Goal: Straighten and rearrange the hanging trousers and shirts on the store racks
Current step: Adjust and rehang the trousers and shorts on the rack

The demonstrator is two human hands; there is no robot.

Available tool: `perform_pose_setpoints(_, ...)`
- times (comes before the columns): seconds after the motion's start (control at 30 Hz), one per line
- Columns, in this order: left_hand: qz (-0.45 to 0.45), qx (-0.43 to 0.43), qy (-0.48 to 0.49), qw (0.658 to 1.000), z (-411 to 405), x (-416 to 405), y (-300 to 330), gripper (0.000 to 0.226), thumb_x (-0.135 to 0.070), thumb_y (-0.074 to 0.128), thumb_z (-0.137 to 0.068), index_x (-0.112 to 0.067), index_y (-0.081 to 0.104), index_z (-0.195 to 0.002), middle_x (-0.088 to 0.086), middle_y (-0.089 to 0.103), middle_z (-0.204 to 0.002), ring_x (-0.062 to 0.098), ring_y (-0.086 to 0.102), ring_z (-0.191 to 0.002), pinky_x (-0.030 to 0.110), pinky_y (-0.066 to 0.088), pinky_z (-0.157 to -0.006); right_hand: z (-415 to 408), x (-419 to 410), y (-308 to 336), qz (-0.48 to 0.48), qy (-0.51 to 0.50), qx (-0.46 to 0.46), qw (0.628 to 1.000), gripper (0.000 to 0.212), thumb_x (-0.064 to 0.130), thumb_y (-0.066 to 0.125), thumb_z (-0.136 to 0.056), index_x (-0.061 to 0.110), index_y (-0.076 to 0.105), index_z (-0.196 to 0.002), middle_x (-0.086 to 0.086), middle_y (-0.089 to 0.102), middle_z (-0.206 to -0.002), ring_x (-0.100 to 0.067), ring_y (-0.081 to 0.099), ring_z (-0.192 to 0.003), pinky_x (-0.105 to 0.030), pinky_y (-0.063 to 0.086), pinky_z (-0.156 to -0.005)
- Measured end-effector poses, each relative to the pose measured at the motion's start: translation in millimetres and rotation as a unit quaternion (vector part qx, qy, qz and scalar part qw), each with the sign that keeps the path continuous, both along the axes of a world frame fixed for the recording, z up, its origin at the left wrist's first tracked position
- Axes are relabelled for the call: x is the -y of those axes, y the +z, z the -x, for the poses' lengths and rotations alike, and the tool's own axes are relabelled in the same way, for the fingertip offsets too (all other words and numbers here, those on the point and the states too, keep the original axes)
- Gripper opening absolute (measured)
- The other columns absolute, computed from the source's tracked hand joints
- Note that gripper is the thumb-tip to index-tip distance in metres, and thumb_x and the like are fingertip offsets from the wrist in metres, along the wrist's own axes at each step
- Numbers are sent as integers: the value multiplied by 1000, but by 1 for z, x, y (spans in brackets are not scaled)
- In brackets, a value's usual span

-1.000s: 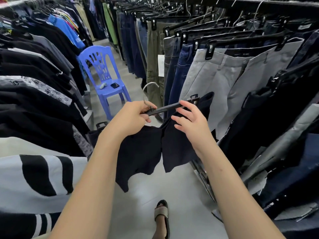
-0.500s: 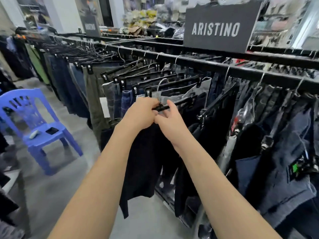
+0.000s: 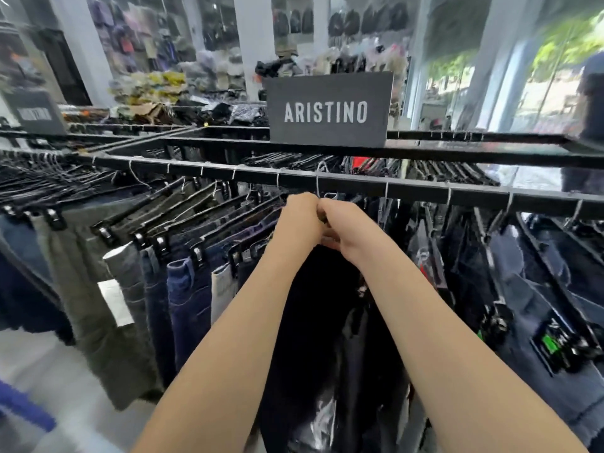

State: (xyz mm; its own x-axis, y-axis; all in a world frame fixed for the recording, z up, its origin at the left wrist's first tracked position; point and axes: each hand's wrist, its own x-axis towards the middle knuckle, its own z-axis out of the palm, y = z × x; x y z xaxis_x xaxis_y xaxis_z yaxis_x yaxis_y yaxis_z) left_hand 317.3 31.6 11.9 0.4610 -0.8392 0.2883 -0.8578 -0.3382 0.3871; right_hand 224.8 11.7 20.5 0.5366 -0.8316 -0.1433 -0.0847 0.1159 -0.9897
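Observation:
Both my hands meet just under the black rack rail [image 3: 408,191]. My left hand [image 3: 299,220] and my right hand [image 3: 343,228] grip the top of a clip hanger; its wire hook [image 3: 319,178] loops over the rail right above them. The hanger bar is hidden behind my fingers. From it hang black trousers [image 3: 313,322], dropping between my forearms. Left of them hang several trousers on clip hangers: pale grey, dark blue jeans [image 3: 188,299] and olive ones [image 3: 88,289]. Dark denim garments [image 3: 529,289] hang to the right.
A dark sign reading ARISTINO [image 3: 328,109] stands on top of the rack. Further racks and piled goods fill the back of the shop. A person in dark clothes [image 3: 591,103] stands at the far right. Pale floor [image 3: 42,380] shows at lower left.
My hands have lifted the hanger with the black trousers from waist height up to the rail, where its hook now sits. My view has swung up and to the right, away from the blue chair.

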Motion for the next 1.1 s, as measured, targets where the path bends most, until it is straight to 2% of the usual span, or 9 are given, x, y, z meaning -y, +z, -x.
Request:
perform_pose_setpoints(0.13,-21,14,-18,1000,-7,20,-10,13,-16,65,-76,-16,53,-71,10,66,-88,33,66,-90,28,41,-72,-7,8,0,-6,-23,-36,999,15,17,45,-92,18,60,-94,3,56,-74,-12,52,-65,-25,45,-60)
perform_pose_setpoints(0.23,-4,33,-18,999,-11,28,-19,12,-12,54,-80,-16,47,-71,9,63,-87,34,64,-91,29,35,-68,-10,9,-4,21,0,-103,995,39,22,39,-93,21,50,-130,-5,63,-105,-22,58,-91,-37,48,-81)
perform_pose_setpoints(0.3,-9,34,-16,999,-9,29,-22,7,-15,53,-82,-17,48,-77,7,63,-91,31,64,-95,27,33,-69,-10,9,-3,44,-7,-123,991,46,19,36,-94,20,43,-140,-8,60,-124,-24,57,-99,-35,47,-78)
perform_pose_setpoints(0.53,-73,67,-76,992,1,2,-5,33,-17,57,-88,-15,61,-121,6,65,-119,27,59,-112,29,41,-89,-5,0,0,130,-34,-209,969,58,37,44,-85,8,43,-135,-12,58,-129,-32,58,-115,-36,50,-88)
perform_pose_setpoints(0.67,16,-45,-73,996,-17,-33,13,35,-9,55,-87,-20,68,-117,1,70,-112,15,63,-104,12,41,-81,4,-3,-1,253,-8,-233,939,24,31,50,-91,9,54,-102,-8,58,-98,-26,53,-92,-26,35,-63)
perform_pose_setpoints(0.77,111,-72,-30,991,-44,-67,22,37,1,52,-85,-23,74,-102,-9,71,-97,-5,60,-83,-8,34,-71,-2,-15,-2,340,22,-221,914,20,31,49,-92,15,60,-92,1,60,-93,-14,53,-80,-21,36,-61)
perform_pose_setpoints(0.9,82,-58,55,993,-89,-98,26,31,-7,52,-85,-28,73,-91,-9,70,-95,4,62,-91,6,40,-73,-14,-30,-3,465,62,-167,867,21,30,50,-93,24,70,-98,5,66,-98,-13,60,-95,-26,43,-84)
perform_pose_setpoints(1.0,41,-36,79,995,-123,-103,20,26,-11,55,-86,-30,71,-93,-5,70,-101,12,61,-99,17,42,-80,-20,-32,-5,481,129,-234,835,26,42,46,-96,32,69,-105,10,68,-106,-16,59,-105,-39,43,-100)
perform_pose_setpoints(1.1,-35,-30,58,997,-145,-98,12,20,-23,65,-86,-24,69,-105,-1,69,-109,17,62,-102,21,44,-87,-19,-32,-9,452,119,-309,829,28,46,45,-96,30,68,-101,8,68,-103,-19,60,-104,-42,46,-98)
